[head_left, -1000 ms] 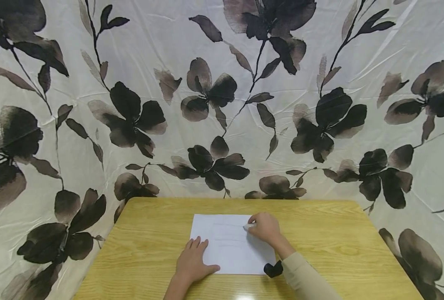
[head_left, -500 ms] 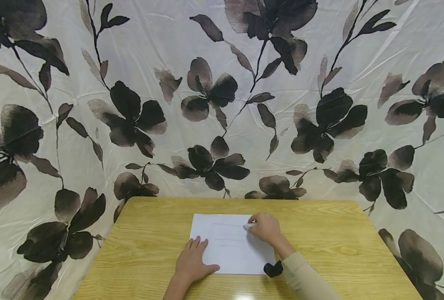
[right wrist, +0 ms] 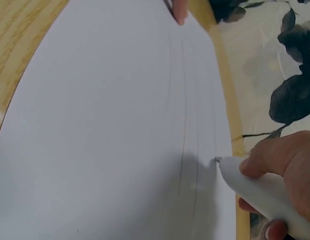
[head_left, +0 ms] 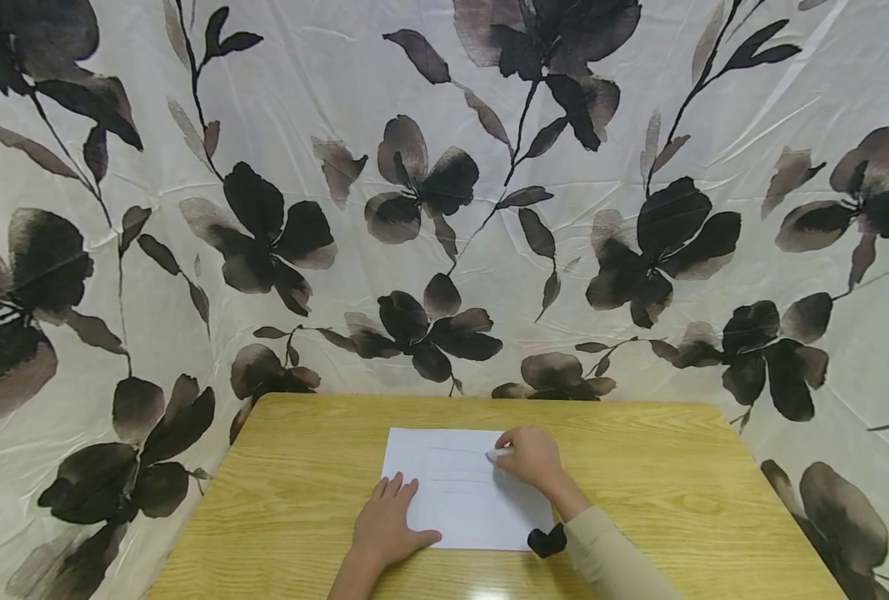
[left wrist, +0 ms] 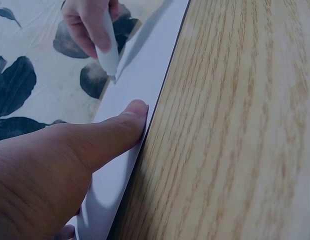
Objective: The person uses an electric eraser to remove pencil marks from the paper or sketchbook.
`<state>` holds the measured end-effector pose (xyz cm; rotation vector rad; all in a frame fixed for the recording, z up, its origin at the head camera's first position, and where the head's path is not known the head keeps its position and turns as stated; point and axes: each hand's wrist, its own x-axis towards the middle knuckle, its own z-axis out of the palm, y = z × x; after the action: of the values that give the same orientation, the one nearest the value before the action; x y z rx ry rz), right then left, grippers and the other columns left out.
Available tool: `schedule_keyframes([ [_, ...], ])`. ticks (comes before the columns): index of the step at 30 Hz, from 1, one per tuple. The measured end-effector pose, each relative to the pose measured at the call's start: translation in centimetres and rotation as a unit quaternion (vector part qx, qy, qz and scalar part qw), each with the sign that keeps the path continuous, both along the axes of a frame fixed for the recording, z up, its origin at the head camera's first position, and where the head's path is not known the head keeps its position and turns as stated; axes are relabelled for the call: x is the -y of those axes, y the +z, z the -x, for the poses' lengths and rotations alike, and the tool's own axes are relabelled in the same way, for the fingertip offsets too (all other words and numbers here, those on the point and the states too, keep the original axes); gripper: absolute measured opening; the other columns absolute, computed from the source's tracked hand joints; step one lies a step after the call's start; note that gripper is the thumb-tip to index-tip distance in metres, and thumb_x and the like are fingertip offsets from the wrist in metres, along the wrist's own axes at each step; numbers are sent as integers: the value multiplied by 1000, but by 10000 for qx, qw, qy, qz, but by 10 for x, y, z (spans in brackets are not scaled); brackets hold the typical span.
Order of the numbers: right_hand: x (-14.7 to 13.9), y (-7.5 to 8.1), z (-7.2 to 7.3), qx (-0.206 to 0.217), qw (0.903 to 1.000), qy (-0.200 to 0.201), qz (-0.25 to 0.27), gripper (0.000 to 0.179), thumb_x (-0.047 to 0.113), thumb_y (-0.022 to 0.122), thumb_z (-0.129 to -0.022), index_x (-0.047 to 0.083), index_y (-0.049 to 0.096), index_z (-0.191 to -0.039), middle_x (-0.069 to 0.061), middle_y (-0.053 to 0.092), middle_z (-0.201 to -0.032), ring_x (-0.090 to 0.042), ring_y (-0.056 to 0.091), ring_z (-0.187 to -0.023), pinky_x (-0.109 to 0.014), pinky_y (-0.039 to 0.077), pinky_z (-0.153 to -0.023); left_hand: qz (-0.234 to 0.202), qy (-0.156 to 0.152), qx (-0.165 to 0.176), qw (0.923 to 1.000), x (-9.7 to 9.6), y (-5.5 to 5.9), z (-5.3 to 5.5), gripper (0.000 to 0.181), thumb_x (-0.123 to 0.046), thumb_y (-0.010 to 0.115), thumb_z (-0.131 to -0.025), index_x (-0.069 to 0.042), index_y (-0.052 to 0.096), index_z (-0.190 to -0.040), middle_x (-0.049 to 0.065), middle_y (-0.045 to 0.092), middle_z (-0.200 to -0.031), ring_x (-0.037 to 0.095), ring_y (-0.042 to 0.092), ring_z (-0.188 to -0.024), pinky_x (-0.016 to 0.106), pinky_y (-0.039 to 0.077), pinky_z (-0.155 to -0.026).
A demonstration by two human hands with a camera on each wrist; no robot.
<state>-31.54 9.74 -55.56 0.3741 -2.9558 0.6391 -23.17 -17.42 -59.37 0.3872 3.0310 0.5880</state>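
Note:
A white sheet of paper (head_left: 481, 521) lies on the table, with several thin, faint lines (right wrist: 184, 120) drawn across its upper and middle part. My left hand (head_left: 387, 523) rests spread on the sheet's left side, the thumb (left wrist: 127, 122) at its near edge. At the upper right of the sheet, my right hand (head_left: 534, 456) pinches a thick, white-bodied pen (right wrist: 260, 192). Its fine dark tip is right at the paper, at the end of the line nearest the far edge. The left wrist view also shows the pen (left wrist: 108, 52) tilted, tip down.
The wood-grain table (head_left: 279, 492) extends on every side of the paper. Behind it hangs a white cloth (head_left: 324, 75) with dark flowers. A black object (head_left: 546, 540) sits at my right wrist, overlapping the paper's near right corner.

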Motion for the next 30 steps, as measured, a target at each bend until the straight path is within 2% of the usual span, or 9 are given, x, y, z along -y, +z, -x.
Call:
schedule_keyframes([
  [9,1,-2,-1,26,10000,74,20,13,22,78,-76,19,78,-89,2,71,-82,-7,51,-56,-26,41,-41,25,-22,86,10000,1,-1,-2,95,-68,71,-69,-4,54,-137,25,42,-144,47,33,-134,59,33,-106],
  [23,0,1,5,79,9998,152,-47,13,22,78,-76,20,78,-88,2,71,-87,-9,56,-63,-26,43,-45,-44,-23,-80,10000,2,-2,0,94,-67,72,-70,-3,54,-136,25,43,-144,47,34,-134,59,33,-106],
  [30,-2,0,8,118,9997,207,-75,13,23,78,-76,21,78,-89,3,71,-87,-9,57,-65,-26,43,-45,-55,-38,-51,10000,2,-2,0,94,-67,72,-70,-3,54,-136,25,43,-144,47,33,-134,58,33,-107],
])
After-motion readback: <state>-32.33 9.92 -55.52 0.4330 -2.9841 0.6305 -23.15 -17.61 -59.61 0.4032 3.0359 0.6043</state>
